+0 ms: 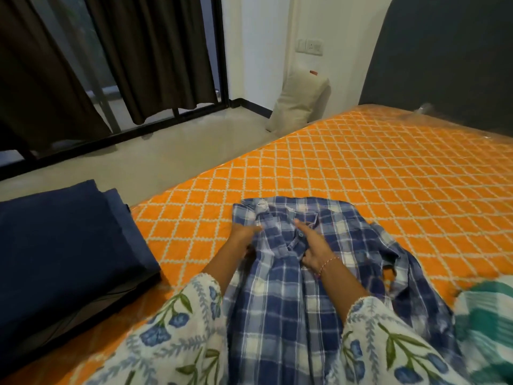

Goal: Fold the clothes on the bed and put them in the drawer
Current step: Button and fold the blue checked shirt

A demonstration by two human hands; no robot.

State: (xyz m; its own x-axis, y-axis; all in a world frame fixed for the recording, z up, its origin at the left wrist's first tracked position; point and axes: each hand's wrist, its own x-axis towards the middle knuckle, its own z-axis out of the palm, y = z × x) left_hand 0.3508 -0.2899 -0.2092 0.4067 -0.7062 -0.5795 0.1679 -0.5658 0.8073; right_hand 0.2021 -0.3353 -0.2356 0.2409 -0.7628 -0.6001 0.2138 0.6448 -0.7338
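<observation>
Checked shirt (291, 273) spread on bed (361, 176), near edge. Left hand (244, 234) flat on collar area; right hand (313, 248) pressing, forefinger extended.

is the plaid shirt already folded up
No, the plaid shirt lies spread out on the bed with both hands resting on it near the collar.

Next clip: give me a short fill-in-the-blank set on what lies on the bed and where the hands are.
1. Both hands, left hand and right hand, rest on the blue ____ shirt.
2. The bedcover is ____ with a white lattice.
3. The folded navy fabric lies to the ____ of the shirt.
4. A bracelet sits on the ____ wrist.

Missing words: checked; orange; left; right
</observation>
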